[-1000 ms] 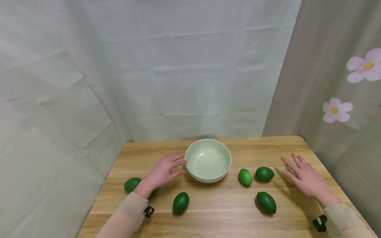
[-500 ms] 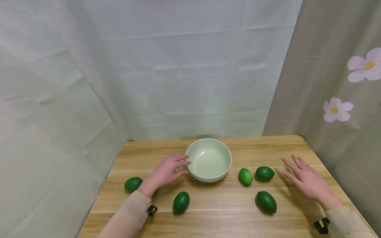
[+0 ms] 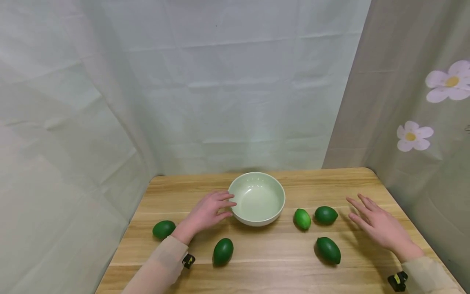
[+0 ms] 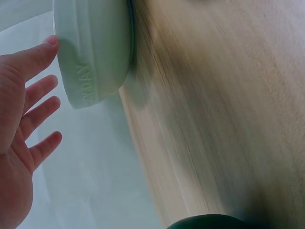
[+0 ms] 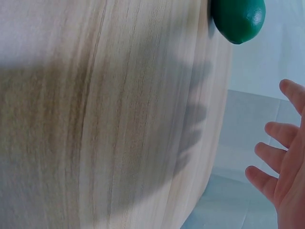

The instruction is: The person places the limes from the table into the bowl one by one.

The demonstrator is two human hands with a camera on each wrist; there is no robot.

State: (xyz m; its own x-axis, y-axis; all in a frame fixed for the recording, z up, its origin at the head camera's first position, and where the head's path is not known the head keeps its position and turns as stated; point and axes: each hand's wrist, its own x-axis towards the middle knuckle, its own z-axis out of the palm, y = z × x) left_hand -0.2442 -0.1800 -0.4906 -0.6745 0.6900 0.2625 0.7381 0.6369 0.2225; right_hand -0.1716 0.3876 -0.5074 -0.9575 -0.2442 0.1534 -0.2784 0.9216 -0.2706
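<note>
A pale green bowl [image 3: 257, 200] stands at the back middle of the wooden table. My left hand [image 3: 206, 212] is at its left side, relaxed fingers overlapping the rim; in the left wrist view the thumb tip is right at the bowl's [image 4: 93, 52] edge. Over the table's right part hovers my right hand [image 3: 380, 224], fingers spread and holding nothing. Nearest to it is a dark green lime-shaped fruit [image 3: 326, 215], also seen as a green fruit [image 5: 239, 19] in the right wrist view. Beside that lies a smaller bright green lime [image 3: 302, 219].
More dark green fruits lie around: one front right [image 3: 328, 250], one left of centre [image 3: 223, 251], and one at far left [image 3: 164, 230] partly behind the left forearm. Pale cloth [image 3: 235, 102] hangs behind the table; a flowered curtain [image 3: 411, 102] hangs at the right.
My left hand has moved slightly right, its fingertips now reaching over the bowl's left rim. My right hand stays nearly in place. The bowl and fruits have not visibly moved.
</note>
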